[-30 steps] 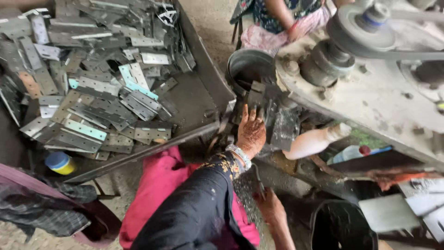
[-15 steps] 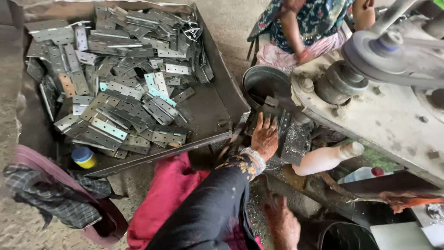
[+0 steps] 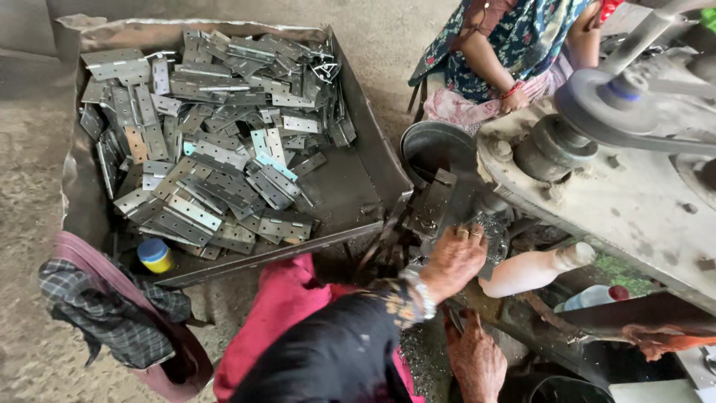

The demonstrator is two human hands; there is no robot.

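A pile of metal hinges (image 3: 216, 157) is lying in the tray (image 3: 350, 186) at left. The machine (image 3: 634, 186) is standing at right, a round pan (image 3: 429, 145) sitting between them. A bottle (image 3: 533, 270) is lying below the machine, beside the left hand (image 3: 453, 257).

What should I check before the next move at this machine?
1. Left hand clear of the dark grey metal machine block: not ok, it rests just beside the block.
2. Contents of the left grip: cannot tell, the fingers curl out of sight.
3. Right hand free: ok, it lies flat and low with nothing in it.
4. Flat grey metal hinge plates in stock: ok, many are piled in the dented sheet-metal tray.
5. Seated person's hand away from the grey belt pulley: ok, it rests on their lap and is not touching the pulley.
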